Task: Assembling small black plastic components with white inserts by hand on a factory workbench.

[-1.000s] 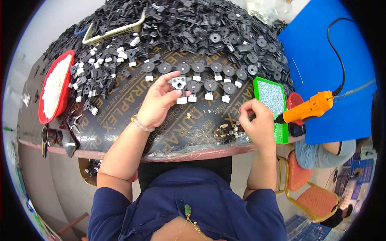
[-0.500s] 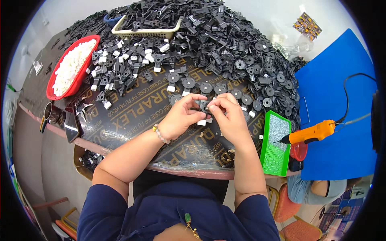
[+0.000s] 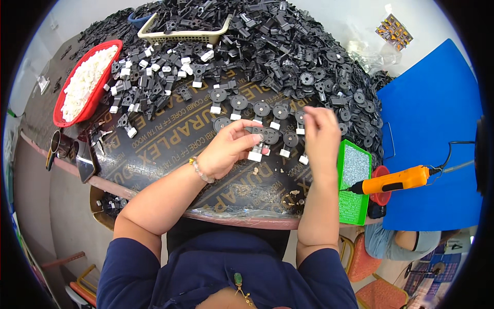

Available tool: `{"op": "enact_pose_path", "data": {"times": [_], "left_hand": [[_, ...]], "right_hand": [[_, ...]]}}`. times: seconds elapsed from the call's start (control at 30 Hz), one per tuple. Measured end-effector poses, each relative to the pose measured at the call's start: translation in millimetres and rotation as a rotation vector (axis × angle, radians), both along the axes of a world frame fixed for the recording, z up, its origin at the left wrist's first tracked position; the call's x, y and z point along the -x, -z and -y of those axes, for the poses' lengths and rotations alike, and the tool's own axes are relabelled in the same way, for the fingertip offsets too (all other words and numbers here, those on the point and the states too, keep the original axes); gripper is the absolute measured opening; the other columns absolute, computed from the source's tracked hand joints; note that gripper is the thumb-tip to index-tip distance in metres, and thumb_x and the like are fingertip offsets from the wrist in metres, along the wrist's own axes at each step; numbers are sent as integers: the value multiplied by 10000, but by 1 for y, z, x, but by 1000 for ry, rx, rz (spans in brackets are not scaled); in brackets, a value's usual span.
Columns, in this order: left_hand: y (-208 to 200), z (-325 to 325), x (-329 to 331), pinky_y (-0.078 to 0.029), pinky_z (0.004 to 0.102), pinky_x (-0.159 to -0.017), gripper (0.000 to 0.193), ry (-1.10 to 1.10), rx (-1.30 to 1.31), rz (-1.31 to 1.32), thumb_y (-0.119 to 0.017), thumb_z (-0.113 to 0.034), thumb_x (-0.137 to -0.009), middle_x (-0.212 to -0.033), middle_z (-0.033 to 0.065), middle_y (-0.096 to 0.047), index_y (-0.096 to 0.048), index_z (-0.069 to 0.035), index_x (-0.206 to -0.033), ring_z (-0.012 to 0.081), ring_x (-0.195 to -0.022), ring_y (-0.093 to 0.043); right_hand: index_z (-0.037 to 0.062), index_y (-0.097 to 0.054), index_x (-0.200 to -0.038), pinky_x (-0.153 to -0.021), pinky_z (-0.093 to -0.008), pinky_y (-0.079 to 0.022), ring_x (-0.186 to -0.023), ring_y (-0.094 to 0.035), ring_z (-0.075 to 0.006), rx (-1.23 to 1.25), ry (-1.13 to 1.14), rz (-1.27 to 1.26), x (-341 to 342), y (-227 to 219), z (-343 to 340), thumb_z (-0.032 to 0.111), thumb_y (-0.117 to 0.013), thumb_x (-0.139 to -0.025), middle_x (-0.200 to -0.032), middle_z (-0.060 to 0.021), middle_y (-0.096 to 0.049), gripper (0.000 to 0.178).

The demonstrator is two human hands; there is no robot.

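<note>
**Left hand (image 3: 222, 153) gripping part (image 3: 256, 149), right hand (image 3: 323, 135) unclear**

Part: black with a white end, over the middle of the surface (image 3: 170, 167), white end toward the person. Left fingers closed on it, thumb on the near side. Wrist has a bead bracelet (image 3: 200, 171).

Right hand: at the right end of the disc parts (image 3: 261, 108), well apart from the left hand. Fingers bent, tips close to the last disc in the far row. Can't tell if they touch it or hold anything; hand is a bit blurred.

Disc parts: two rough rows, round black discs, most with a white end showing toward the person. Near row partly covered by the left hand and the part.

Far side: big black pile (image 3: 267, 56), beige basket (image 3: 181, 36) in it, blue bowl (image 3: 141, 20) beside that basket. Loose black parts with white ends spread left of the rows.

Left: red basket (image 3: 104, 87) full of white pieces (image 3: 86, 82); phone (image 3: 87, 164) near the surface edge.

Right: green tray (image 3: 363, 208) with small silver bits (image 3: 355, 166); orange driver (image 3: 399, 181) lies with its tip over the tray, red bowl (image 3: 381, 199) under its body. Blue panel (image 3: 427, 123) past that.

Below right: seated co-worker (image 3: 381, 242), red chair (image 3: 366, 257).
</note>
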State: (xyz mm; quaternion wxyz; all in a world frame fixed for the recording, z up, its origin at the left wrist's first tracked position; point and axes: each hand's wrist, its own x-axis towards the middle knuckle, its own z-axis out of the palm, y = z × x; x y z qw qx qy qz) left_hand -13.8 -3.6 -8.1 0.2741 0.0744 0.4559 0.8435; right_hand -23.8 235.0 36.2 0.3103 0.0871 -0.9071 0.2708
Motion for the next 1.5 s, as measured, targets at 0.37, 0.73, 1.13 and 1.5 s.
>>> {"op": "enact_pose_path", "data": {"times": [0.37,0.73,1.13,1.5], "left_hand": [[-5,1,1,-593,353,-823,283,-70,-8,33,-626,-76,-986,-1071,98,-677,-572,-44,-1262,212,-926,-712],[-2,3,-1,-593,351,-830,289,-77,-26,-12,-635,-104,-994,-1090,90,-674,-567,-42,-1268,207,-944,-712],[-4,9,7,-563,405,-945,321,-112,-158,51,-537,-157,-1047,-1214,111,-663,-539,-32,-1343,236,-1070,-688],[-2,9,7,-594,381,-886,269,-114,-186,45,-535,-142,-1055,-1186,103,-674,-570,-52,-1306,204,-1024,-697]], "right_hand": [[67,-730,-1096,-910,-477,-531,-1071,-658,-399,-312,758,470,49,26,-133,152,-720,-841,-1105,-189,-713,269],[-31,-692,-1041,-683,-239,-494,-744,-628,-94,465,47,300,23,-12,-37,34,-720,-884,-881,-38,-718,172],[-46,-686,-1081,-888,-296,-555,-1031,-682,-182,737,-540,459,-12,-2,39,-35,-716,-887,-1138,-130,-689,197],[11,-723,-970,-977,-378,-510,-1104,-677,-283,168,-382,223,-20,-11,53,32,-794,-771,-1190,-141,-706,212]]}}
